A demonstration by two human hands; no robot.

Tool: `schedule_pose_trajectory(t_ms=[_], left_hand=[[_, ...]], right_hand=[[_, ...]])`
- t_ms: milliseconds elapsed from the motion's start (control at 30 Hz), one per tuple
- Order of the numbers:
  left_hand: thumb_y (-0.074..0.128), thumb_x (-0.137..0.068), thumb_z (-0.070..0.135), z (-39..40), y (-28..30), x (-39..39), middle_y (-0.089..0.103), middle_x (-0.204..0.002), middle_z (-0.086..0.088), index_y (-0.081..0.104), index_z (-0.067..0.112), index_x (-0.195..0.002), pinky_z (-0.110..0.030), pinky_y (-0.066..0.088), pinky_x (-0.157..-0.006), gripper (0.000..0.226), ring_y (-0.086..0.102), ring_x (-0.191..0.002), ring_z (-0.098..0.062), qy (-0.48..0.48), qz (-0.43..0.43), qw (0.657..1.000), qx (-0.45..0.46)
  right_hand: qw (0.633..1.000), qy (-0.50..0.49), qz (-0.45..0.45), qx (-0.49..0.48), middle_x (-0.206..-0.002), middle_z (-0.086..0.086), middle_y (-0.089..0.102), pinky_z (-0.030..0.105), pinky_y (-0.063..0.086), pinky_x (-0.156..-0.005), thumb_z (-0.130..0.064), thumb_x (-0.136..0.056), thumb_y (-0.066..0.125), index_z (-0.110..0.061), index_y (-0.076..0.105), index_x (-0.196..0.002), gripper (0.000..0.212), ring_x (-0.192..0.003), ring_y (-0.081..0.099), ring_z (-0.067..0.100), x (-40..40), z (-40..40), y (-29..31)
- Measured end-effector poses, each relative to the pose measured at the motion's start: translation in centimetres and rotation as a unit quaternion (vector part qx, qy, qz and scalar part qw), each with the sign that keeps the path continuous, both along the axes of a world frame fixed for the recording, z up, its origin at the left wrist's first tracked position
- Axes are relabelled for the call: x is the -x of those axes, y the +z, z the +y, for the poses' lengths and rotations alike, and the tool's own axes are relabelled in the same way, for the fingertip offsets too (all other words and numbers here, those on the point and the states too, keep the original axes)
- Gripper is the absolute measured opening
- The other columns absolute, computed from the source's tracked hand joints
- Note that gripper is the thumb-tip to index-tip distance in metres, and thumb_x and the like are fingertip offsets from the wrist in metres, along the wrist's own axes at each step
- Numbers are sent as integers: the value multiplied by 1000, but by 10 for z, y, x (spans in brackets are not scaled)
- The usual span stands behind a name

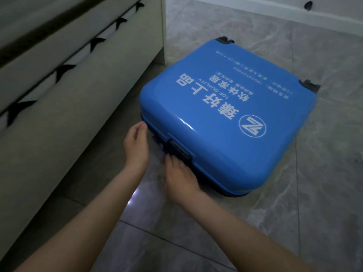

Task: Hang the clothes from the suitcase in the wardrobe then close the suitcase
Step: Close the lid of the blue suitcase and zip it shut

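Blue suitcase lies flat and shut, wheels pointing away. Left hand pinches its near corner seam; right hand curls by the lock, grip unclear.

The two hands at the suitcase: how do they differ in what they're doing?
The left hand sits at the corner of the blue suitcase, fingertips pinched at the seam; the right hand sits further along the near edge, fingers curled at the dark lock. Both touch the suitcase's near side, lid down.
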State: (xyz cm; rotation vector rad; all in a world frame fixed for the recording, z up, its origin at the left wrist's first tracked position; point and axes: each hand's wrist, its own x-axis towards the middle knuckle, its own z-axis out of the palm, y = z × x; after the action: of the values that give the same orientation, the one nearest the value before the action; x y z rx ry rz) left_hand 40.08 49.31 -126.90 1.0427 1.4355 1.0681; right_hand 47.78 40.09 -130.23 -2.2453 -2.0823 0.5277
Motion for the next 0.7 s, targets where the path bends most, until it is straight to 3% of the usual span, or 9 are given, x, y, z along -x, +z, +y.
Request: schedule_pose_trajectory(t_ms=[200,300,467,600,700], left_hand=[[49,-93,30,8,-13,11,62,-95,19,62,30,-96,-36,46,-93,13,58,-99,-8,-19,-3,1000,7],[50,-93,29,9,-16,13,61,-94,19,61,29,-97,-37,46,-94,12,58,-100,-9,-20,-3,1000,19],[49,-94,29,7,-16,13,60,-98,18,61,26,-104,-28,46,-89,16,57,-97,-3,-28,-9,999,14],[49,-94,25,9,-10,14,59,-112,7,60,22,-111,0,38,-75,21,53,-94,9,-31,42,997,-49],[48,-94,23,13,5,8,54,-119,4,60,23,-114,3,35,-79,22,50,-95,16,-32,66,992,-101]], right_hand=[[990,-14,-138,-9,-136,25,41,34,34,-92,-8,-98,25,14,9,-141,51,-118,43,32,21,22,-25],[990,-56,-128,18,-135,25,44,33,34,-93,-2,-98,24,15,8,-141,49,-119,45,32,25,42,-28],[989,-113,-84,37,-130,17,51,31,36,-96,-2,-95,36,2,39,-130,36,-120,48,28,23,61,-24],[992,-105,-61,41,-126,13,53,30,38,-94,-2,-90,47,-5,47,-125,35,-118,48,25,5,47,-17],[992,-108,-59,34,-120,13,57,31,39,-89,2,-88,45,-4,52,-117,30,-113,51,26,-16,30,6]])
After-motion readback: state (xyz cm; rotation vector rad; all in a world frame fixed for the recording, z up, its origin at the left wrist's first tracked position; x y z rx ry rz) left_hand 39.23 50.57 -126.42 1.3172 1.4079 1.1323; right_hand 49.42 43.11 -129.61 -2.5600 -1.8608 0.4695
